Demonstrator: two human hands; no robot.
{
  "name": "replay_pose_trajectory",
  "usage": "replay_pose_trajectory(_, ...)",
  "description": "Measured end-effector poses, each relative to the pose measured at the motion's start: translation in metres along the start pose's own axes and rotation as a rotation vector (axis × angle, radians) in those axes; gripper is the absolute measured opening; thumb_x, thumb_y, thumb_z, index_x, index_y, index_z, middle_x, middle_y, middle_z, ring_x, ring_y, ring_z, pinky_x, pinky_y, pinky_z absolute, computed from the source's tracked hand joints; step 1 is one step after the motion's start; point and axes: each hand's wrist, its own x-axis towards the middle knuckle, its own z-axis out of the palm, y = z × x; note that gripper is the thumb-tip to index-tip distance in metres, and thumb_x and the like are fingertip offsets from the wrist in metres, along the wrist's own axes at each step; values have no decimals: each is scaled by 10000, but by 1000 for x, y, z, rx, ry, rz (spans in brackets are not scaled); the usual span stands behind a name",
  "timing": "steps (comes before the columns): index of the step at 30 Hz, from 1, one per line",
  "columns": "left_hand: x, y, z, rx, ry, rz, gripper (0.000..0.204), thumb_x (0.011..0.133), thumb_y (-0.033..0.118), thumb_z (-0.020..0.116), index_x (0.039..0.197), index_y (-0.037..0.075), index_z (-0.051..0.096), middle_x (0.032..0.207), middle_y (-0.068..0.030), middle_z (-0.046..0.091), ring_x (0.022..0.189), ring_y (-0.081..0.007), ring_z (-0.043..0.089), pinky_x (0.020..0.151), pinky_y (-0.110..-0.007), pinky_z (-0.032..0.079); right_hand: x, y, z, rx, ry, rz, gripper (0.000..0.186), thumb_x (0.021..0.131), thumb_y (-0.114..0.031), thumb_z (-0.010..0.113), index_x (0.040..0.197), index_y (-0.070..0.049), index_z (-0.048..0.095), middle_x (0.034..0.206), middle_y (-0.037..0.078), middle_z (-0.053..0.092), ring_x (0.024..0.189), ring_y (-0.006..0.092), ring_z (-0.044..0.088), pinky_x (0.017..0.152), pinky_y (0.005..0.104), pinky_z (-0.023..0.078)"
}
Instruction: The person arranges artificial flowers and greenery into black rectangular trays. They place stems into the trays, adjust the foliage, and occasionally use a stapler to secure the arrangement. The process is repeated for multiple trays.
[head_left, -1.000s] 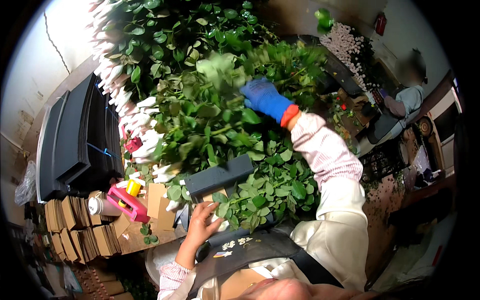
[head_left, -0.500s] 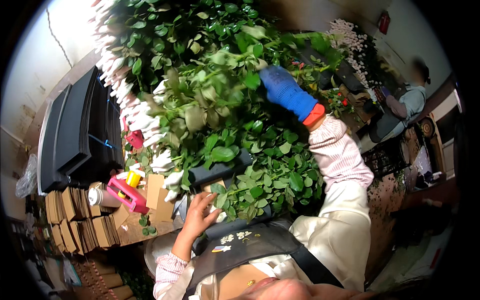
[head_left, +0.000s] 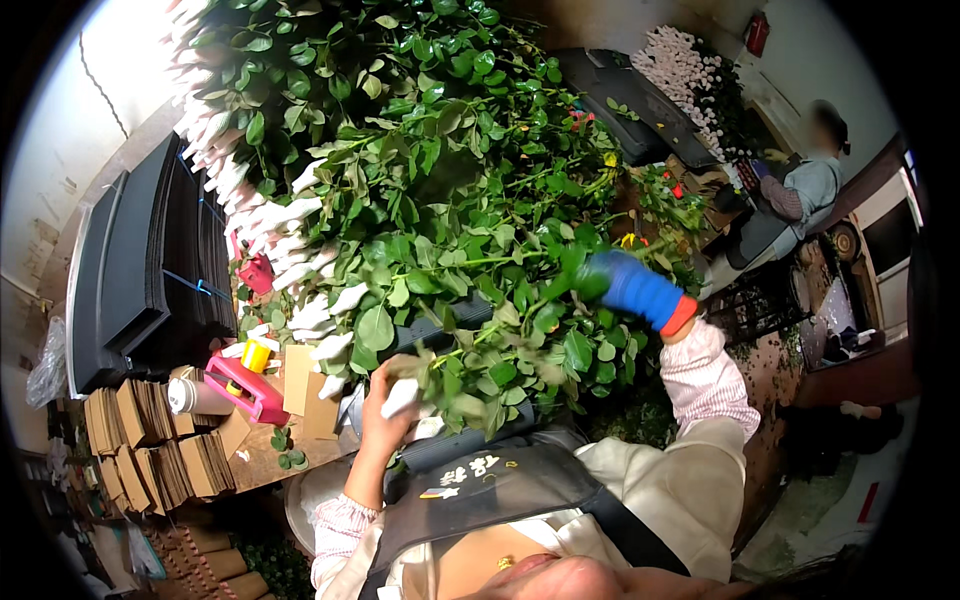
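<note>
My left hand (head_left: 382,415), bare, is closed around a white-sleeved flower head (head_left: 401,396) near the front of the bench. From that head a leafy stem (head_left: 470,350), which looks like a rose, slants up and right. Its other end reaches my right hand (head_left: 630,288), in a blue knitted glove with a red cuff, the fingers closed on the stem and partly hidden by blurred leaves. Beyond lies a big heap of leafy rose stems (head_left: 450,150), with their white-sleeved heads (head_left: 275,240) lined up along the left side.
At left stand dark panels (head_left: 140,250), stacked brown cardboard pieces (head_left: 160,445), a white lidded cup (head_left: 195,396), a pink holder (head_left: 245,392) and a yellow roll (head_left: 256,356). Another person (head_left: 800,195) works at the far right, near more white-sleeved flowers (head_left: 680,75).
My right hand has come down and nearer from over the heap, bringing the stem. My left hand, earlier with fingers spread, is now closed around the white-sleeved head.
</note>
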Motion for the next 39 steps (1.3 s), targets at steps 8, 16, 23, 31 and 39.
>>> replay_pose_trajectory(8, 2, 7, -1, 283, -85, 108, 496, 865, 106, 766, 1336, 98, 609, 1364, -191, 554, 1271, -366, 564, 1027, -395, 473, -1, -39, 45, -261, 15, 294, 260, 905, -190, 649, 1162, -170, 680, 1005, 109, 734, 1013, 301, 711, 833, 445, 549)
replay_pose_trajectory(16, 1, -2, 5, 100, -21, 26, 593, 867, 101, 768, 1382, 17, 484, 1299, -165, 599, 1209, -296, 594, 1022, -384, 465, 21, -85, -23, -233, 835, -3, 500, 908, -233, 667, 1397, -217, 566, 1088, 67, 678, 1057, 271, 651, 896, 430, 521)
replay_pose_trajectory(23, -2, -6, -2, 103, -45, -73, 530, 887, 141, 768, 1305, -1, 474, 1245, -176, 609, 1141, -303, 624, 941, -371, 510, 39, -47, -33, -26, 994, -39, 423, 881, -62, 611, 1276, -198, 681, 1068, 96, 694, 965, 281, 651, 841, 419, 529)
replay_pose_trajectory(31, 1, -5, -3, 206, -59, 98, 485, 903, 143, 741, 1316, 22, 518, 1237, -170, 615, 1115, -327, 627, 920, -397, 524, -27, 169, -59, -299, 1535, 421, 269, 1006, -137, 574, 1220, 2, 660, 1103, 113, 720, 943, 219, 676, 840, 351, 534)
replay_pose_trajectory(39, 0, -1, -5, 175, -80, 28, 496, 901, 134, 738, 1345, 33, 539, 1255, -171, 619, 1129, -333, 616, 935, -397, 519, -16, 120, -104, 507, 1298, 791, 255, 981, -234, 585, 1056, -21, 703, 1015, 139, 726, 873, 200, 677, 763, 378, 543)
